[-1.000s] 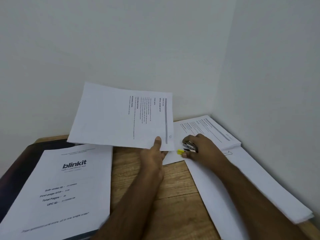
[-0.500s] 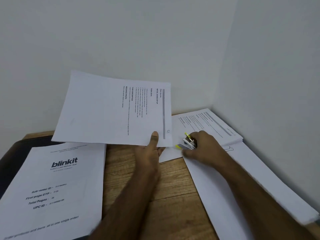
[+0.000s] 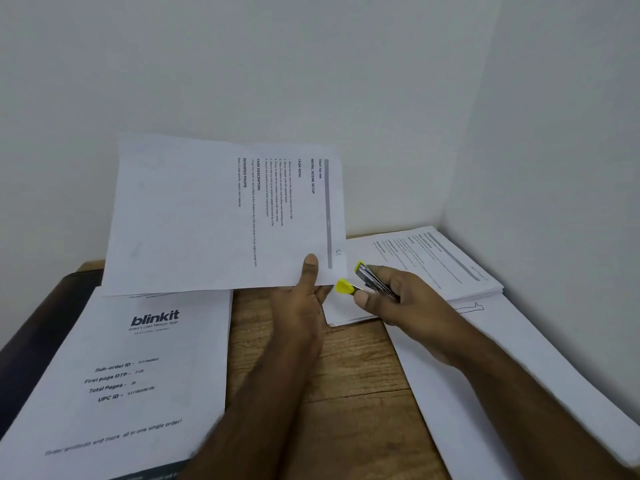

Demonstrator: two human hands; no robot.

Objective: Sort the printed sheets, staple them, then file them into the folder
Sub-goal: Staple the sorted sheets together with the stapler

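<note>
White walls meet in a corner behind a wooden counter (image 3: pixel 349 368), on which the papers are spread. Nearest, at the left, a thick stack headed "blinkit" (image 3: pixel 138 362) is laid over a dark folder (image 3: pixel 31 341), whose edge is seen beyond the stack. At the right, long white sheets (image 3: pixel 519 375) are laid along the wall. Between them both forearms are stretched forward. A printed sheet (image 3: pixel 214 216) is held up off the counter by the left hand (image 3: pixel 304 299), pinched near its lower right corner, the thumb lying on the face. Just beside that corner, a small metal stapler (image 3: pixel 367 280) with yellow tips is gripped by the right hand (image 3: pixel 405 303), its mouth gaping toward the sheet without touching it. Farther back, in the corner, another pile of printed pages (image 3: pixel 433 265) is seen lying flat.
</note>
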